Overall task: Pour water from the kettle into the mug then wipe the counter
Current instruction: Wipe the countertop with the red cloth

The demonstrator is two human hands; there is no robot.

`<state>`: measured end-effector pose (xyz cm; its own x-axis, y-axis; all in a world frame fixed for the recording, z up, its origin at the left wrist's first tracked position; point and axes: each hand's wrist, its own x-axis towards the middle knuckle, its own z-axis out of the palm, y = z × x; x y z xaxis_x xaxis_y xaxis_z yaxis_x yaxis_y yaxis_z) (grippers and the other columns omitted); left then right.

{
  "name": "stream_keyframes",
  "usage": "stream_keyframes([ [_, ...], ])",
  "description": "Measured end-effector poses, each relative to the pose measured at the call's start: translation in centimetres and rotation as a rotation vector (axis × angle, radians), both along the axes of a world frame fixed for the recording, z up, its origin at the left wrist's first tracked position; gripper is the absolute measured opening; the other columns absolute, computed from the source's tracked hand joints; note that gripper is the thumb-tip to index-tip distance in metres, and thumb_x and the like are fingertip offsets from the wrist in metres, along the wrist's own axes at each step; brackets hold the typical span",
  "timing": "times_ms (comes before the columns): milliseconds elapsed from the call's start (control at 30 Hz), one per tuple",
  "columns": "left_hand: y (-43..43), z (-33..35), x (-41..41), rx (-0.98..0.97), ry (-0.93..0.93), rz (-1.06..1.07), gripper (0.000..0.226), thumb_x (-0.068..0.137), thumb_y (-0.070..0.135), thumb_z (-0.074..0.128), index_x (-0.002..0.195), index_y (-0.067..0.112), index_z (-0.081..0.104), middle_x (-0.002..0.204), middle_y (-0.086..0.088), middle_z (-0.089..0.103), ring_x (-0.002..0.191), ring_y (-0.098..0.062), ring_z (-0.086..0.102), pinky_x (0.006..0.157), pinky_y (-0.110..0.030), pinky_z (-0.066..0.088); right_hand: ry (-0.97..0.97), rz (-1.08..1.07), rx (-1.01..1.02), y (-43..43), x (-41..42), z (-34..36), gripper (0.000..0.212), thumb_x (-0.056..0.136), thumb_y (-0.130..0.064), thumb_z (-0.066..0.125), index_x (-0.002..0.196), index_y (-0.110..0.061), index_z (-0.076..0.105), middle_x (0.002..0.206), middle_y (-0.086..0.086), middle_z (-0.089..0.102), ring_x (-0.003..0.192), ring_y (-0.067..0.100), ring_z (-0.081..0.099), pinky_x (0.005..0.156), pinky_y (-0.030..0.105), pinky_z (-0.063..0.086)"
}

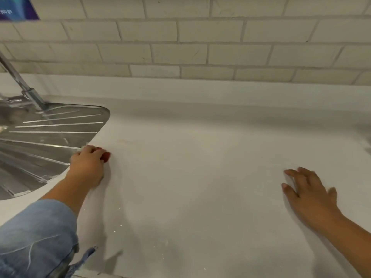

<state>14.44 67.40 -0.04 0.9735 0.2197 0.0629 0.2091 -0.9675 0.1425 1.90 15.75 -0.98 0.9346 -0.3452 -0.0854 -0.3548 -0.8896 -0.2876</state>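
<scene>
Head view. My left hand [88,165] sits at about 9 o'clock on the counter [200,167], just beside the curved edge of the steel drainboard [50,137]. Fingers curled down and closed over a red cloth [106,155]; only a small red bit shows past the fingertips at the hand's 1 o'clock side. Cloth pressed flat to the counter under the palm. Denim sleeve [38,237] rolled up the forearm, low at 8 o'clock.

My right hand [309,193] lies at about 4 o'clock, well apart from the left. Fingers spread and loose, holding nothing; fingertips point toward 11 o'clock, and the palm seems to rest on or just above the counter, I cannot tell which.

Tap [22,85] rises slanted at 10 o'clock from the back of the drainboard. Tiled wall [200,47] across 12 o'clock. A few pale specks on the counter near 6 o'clock.

Kettle and mug: neither in view.
</scene>
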Motion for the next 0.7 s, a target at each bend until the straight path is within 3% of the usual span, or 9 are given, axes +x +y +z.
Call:
stream_keyframes([
  [67, -2.2, 0.6, 0.2, -0.06, -0.113, -0.049, 0.038, 0.092, 0.01, 0.049, 0.128, 0.011, 0.059, 0.14, -0.015, 0.048, 0.123, -0.043, 0.043, 0.107, -0.048, 0.035, 0.0, 0.005, -0.032, 0.1, -0.1, 0.0, 0.047, 0.096, -0.042, 0.031, 0.143, -0.036, 0.028, 0.156, -0.002, 0.019, 0.145, 0.016, 0.011, 0.114, 0.054, 0.006],
  [133, -6.5, 1.2, 0.0, -0.152, -0.21, -0.244, 0.035, 0.087, 0.005, 0.056, 0.122, 0.008, 0.064, 0.134, -0.018, 0.054, 0.118, -0.043, 0.049, 0.105, -0.043, 0.038, -0.006, -0.003, -0.052, 0.3, -0.1, -0.1, 0.047, 0.096, -0.042, 0.03, 0.143, -0.035, 0.028, 0.156, -0.002, 0.019, 0.145, 0.016, 0.012, 0.114, 0.054, 0.007],
  [233, -12.5, 0.5, -0.4, -0.127, -0.115, -0.571, 0.038, 0.089, 0.012, 0.056, 0.127, 0.016, 0.061, 0.14, -0.01, 0.05, 0.124, -0.039, 0.044, 0.11, -0.039, 0.034, -0.018, -0.013, -0.07, 0.5, -0.2, -0.2, 0.047, 0.096, -0.041, 0.032, 0.143, -0.035, 0.031, 0.156, -0.001, 0.021, 0.146, 0.018, 0.012, 0.113, 0.056, 0.009],
  [300, -13.4, -0.8, 0.4, -0.075, -0.073, -0.619, 0.041, 0.094, 0.021, 0.05, 0.134, 0.027, 0.053, 0.147, 0.0, 0.042, 0.129, -0.034, 0.035, 0.111, -0.039, 0.032, -0.012, -0.015, -0.075, 0.5, -0.2, -0.2, 0.047, 0.096, -0.041, 0.033, 0.143, -0.034, 0.03, 0.156, -0.001, 0.021, 0.146, 0.019, 0.011, 0.114, 0.055, 0.009],
  [567, 1.7, -2.3, 7.1, 0.008, -0.073, -0.197, 0.04, 0.094, 0.019, 0.049, 0.133, 0.021, 0.055, 0.146, -0.009, 0.045, 0.134, -0.035, 0.037, 0.11, -0.045, 0.029, -0.043, -0.033, -0.088, 0.5, -0.2, -0.6, 0.045, 0.096, -0.039, 0.035, 0.14, -0.034, 0.036, 0.154, -0.002, 0.026, 0.145, 0.018, 0.015, 0.113, 0.056, 0.011],
  [700, 6.8, -0.5, 7.3, 0.083, 0.076, 0.012, 0.042, 0.095, 0.021, 0.042, 0.136, 0.02, 0.051, 0.143, -0.014, 0.045, 0.123, -0.043, 0.044, 0.104, -0.046, 0.037, -0.057, -0.045, -0.11, 0.2, 0.0, -1.3, 0.045, 0.095, -0.04, 0.034, 0.139, -0.034, 0.037, 0.152, 0.0, 0.029, 0.143, 0.02, 0.019, 0.111, 0.058, 0.013],
])
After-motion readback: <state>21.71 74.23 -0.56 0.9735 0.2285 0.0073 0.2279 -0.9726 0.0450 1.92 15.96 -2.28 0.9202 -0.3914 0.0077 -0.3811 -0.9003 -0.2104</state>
